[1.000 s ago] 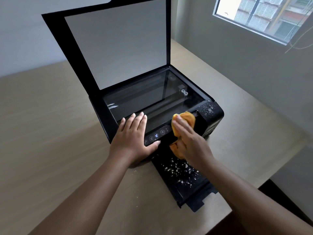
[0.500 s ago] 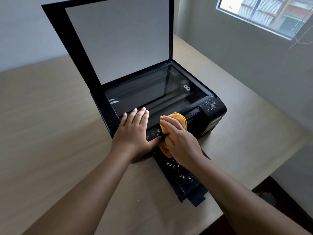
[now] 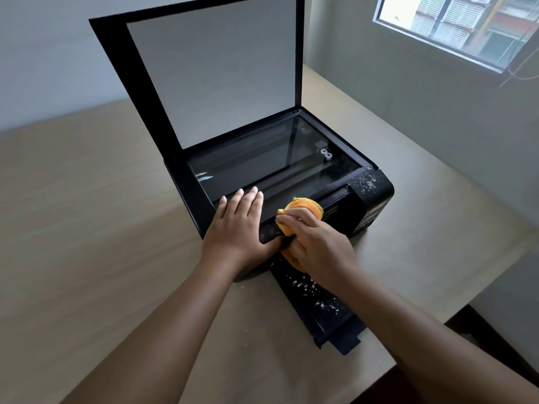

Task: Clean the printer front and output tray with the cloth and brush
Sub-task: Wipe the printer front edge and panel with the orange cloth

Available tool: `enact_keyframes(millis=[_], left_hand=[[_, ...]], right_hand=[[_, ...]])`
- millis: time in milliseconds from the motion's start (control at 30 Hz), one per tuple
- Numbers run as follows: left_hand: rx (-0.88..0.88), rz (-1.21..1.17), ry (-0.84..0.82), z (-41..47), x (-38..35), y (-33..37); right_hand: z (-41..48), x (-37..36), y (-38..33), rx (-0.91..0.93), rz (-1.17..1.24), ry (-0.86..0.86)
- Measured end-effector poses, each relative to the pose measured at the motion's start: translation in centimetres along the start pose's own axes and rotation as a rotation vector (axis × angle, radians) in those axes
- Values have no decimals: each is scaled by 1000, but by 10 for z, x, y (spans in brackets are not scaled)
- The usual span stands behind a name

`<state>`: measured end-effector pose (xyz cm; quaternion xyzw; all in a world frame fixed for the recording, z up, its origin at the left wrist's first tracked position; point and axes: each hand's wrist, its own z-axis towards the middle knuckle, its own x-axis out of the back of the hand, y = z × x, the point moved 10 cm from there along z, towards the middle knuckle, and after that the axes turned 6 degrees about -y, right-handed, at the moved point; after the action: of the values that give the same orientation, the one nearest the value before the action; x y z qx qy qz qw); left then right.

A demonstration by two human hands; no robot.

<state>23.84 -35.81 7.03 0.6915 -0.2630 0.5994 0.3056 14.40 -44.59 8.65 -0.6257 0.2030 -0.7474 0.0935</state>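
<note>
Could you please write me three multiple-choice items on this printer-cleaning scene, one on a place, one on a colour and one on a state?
1. Where does the left hand rest?
A) on the output tray
B) on the printer's top front edge
C) on the table

2. What colour is the cloth under the right hand?
A) blue
B) white
C) orange

3. How does the scanner lid stand?
A) shut
B) raised open
C) taken off

Answers:
1 B: its straight fingers lie flat on the printer's top, beside the cloth.
2 C: orange folds show above and below the hand that grips it.
3 B: the lid stands up behind the bare scanner glass.
</note>
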Motion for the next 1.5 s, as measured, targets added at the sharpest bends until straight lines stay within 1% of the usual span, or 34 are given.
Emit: enact_keyframes(millis=[67,133,333,433,500,600,700,767,867,967,1000,1100,1200,1267,1400,1500], left_hand=[[5,7,9,0,1,0],[7,8,11,1,2,-1],[3,-5,11,2,2,-2],[8,-2,12,1,2,-2],[10,0,20,1,3,-1],[10,-1,20,2,3,-2],[11,-16,13,3,2,-3],[12,-21,7,2,2,-2],[14,-20,10,1,3,-2],[6,2,24,1,4,-1],[4,5,29,0,4,-2],[3,6,32,1,4,-4],[1,-1,24,1,2,-2],[-2,-1,14,2,2,-2],[13,1,18,1,2,-4],[16,13,18,2,2,-4]], right_hand=[[-1,7,16,-65,-1,50],[5,9,20,-86,1,73],[15,18,7,17,-20,52],[17,23,27,-93,-18,45],[14,18,35,-139,27,66],[12,13,23,-102,61,75],[15,8,-1,3,38,11],[17,9,-5,13,21,-8],[18,19,7,-38,4,20],[12,25,36,-206,71,81],[9,23,37,-216,84,106],[3,14,24,-146,77,117],[6,1,0,-13,36,45],[8,0,-8,22,11,27],[-3,13,20,-108,89,86],[-11,12,32,-133,68,68]])
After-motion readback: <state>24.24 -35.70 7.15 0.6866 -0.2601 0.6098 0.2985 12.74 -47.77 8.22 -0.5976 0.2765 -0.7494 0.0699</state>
